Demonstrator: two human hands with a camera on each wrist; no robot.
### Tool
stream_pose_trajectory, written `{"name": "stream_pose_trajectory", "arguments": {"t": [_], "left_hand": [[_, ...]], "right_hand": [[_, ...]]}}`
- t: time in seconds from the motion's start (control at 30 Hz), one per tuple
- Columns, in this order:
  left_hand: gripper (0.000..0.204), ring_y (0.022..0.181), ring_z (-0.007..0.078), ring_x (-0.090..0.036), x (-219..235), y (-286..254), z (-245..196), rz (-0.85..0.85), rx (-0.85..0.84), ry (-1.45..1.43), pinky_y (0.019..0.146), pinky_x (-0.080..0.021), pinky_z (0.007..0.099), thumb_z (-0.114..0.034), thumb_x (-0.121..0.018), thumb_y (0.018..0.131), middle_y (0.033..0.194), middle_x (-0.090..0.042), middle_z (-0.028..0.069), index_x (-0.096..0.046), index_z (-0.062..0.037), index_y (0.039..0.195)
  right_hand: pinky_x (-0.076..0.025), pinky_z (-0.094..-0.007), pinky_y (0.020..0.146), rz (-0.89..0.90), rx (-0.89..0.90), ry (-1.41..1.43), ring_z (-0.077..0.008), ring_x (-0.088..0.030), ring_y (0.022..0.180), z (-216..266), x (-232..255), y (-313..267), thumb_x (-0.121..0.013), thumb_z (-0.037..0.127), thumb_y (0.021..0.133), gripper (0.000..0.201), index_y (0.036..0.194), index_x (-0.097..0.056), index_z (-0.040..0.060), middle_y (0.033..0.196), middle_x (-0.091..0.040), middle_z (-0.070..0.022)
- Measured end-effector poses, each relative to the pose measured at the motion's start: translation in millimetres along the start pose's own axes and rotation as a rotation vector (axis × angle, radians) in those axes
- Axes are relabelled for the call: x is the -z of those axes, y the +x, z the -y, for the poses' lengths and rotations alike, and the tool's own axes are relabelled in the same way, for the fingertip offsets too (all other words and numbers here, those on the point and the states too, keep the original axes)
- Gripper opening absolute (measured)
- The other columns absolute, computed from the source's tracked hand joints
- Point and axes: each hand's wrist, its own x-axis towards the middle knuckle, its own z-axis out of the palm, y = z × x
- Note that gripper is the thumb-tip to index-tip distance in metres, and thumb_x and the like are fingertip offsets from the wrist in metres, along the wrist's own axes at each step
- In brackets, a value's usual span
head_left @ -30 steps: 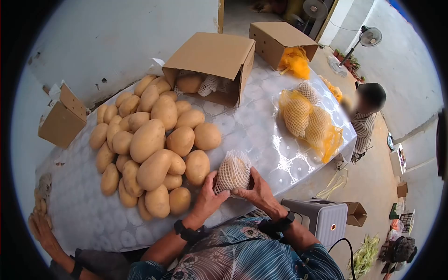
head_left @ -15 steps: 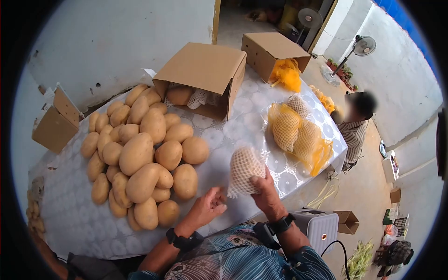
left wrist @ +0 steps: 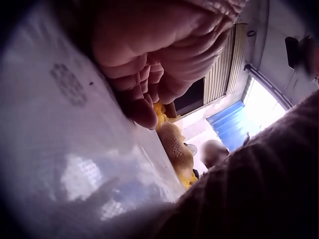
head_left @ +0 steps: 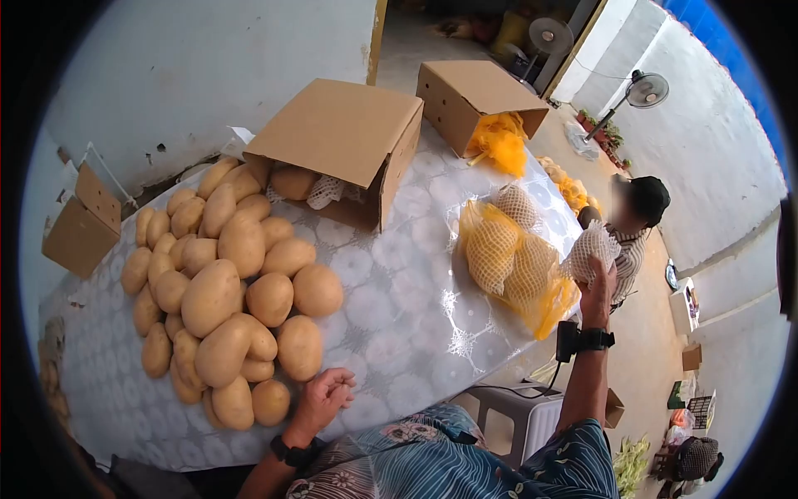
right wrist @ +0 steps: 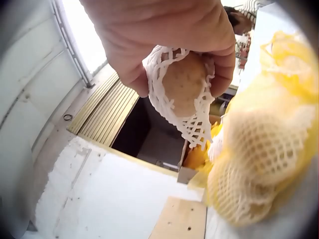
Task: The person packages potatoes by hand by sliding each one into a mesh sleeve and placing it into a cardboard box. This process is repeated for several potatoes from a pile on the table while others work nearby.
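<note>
My right hand point(head_left: 597, 295) holds a potato in a white foam net point(head_left: 593, 251) past the table's right edge. In the right wrist view, the thumb and fingers grip the netted potato point(right wrist: 184, 85) from both sides. Just left of it on the table lies a yellow mesh bag point(head_left: 517, 264) with several netted potatoes. My left hand point(head_left: 322, 399) rests near the table's front edge, beside the heap of bare potatoes point(head_left: 220, 291), its fingers loosely bent and holding nothing. In the left wrist view the left hand point(left wrist: 159, 55) hangs loosely over the tablecloth point(left wrist: 89, 144).
An open cardboard box point(head_left: 337, 125) with netted potatoes lies behind the heap. Another box point(head_left: 478, 91) holds yellow mesh bags point(head_left: 500, 143). A person point(head_left: 636, 224) sits beyond the right edge. A grey stool point(head_left: 524, 416) stands at the front right.
The right hand has carried the netted potato right, beyond the yellow bag. My left hand has let go of it and moved left toward the heap. The head view has shifted.
</note>
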Motion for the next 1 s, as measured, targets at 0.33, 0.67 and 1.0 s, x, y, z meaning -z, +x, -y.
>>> {"name": "stream_pose_trajectory", "arguments": {"t": [0.33, 0.67, 1.0], "left_hand": [[0.02, 0.07, 0.0111, -0.062, -7.1, -1.5, -5.8, -0.114, 0.049, -0.021, 0.058, -0.052, 0.023, -0.001, -0.051, 0.088, 0.09, -0.063, 0.0081, -0.056, 0.0013, 0.107], [0.018, 0.071, 0.0106, -0.061, -7.4, -1.6, -9.7, -0.092, 0.013, 0.025, 0.058, -0.052, 0.0228, -0.003, -0.05, 0.09, 0.091, -0.062, 0.0081, -0.056, 0.0012, 0.107], [0.022, 0.077, 0.011, -0.062, 1.5, -1.9, -4.2, 0.028, -0.037, 0.029, 0.064, -0.053, 0.024, -0.006, -0.052, 0.09, 0.096, -0.063, 0.0065, -0.056, -0.0017, 0.111]], "right_hand": [[-0.044, -0.0369, 0.079, 0.292, -0.16, -0.001, -0.0175, -0.056, 0.095, -58.2, -14.3, 86.5, -0.065, 0.036, 0.076, 0.045, 0.114, -0.055, 0.0127, 0.11, -0.057, -0.0037], [-0.044, -0.0411, 0.081, 0.27, -0.136, -0.546, -0.0281, -0.05, 0.11, -55.0, -17.3, 72.3, -0.069, 0.047, 0.074, 0.099, 0.144, -0.019, -0.0021, 0.13, -0.048, -0.0171], [-0.046, -0.0272, 0.076, 0.425, 0.567, -0.153, -0.0121, -0.057, 0.082, 24.4, -106.2, -54.0, -0.057, 0.018, 0.091, 0.027, 0.111, -0.059, 0.0011, 0.09, -0.061, -0.0047]]}}
